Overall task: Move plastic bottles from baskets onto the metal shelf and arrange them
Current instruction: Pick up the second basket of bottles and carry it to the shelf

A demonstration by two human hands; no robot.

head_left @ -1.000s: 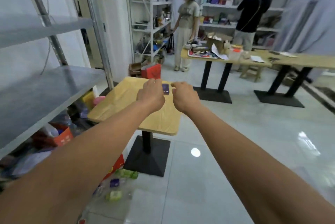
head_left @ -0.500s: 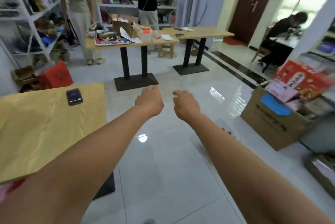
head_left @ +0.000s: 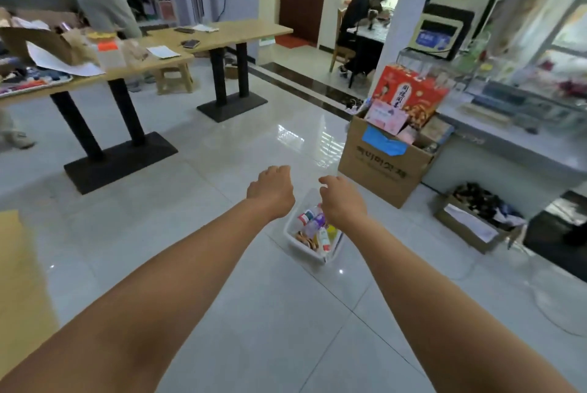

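Observation:
A white plastic basket (head_left: 305,245) stands on the tiled floor ahead, with several small plastic bottles (head_left: 313,225) lying in it. Both my arms are stretched forward. My left hand (head_left: 271,191) hovers left of the basket with its fingers curled in and nothing in it. My right hand (head_left: 341,202) is above the basket's far half, fingers loosely curled, holding nothing, and it hides part of the bottles. The metal shelf is out of view.
A cardboard box (head_left: 386,160) full of packages stands right of the basket, and a low open box (head_left: 470,224) further right. Wooden tables (head_left: 133,70) on black pedestals stand at the left. A person sits at the back; another stands behind the tables.
My view has swung right, away from the metal shelf and small wooden table. The basket of bottles has come into sight under my outstretched hands.

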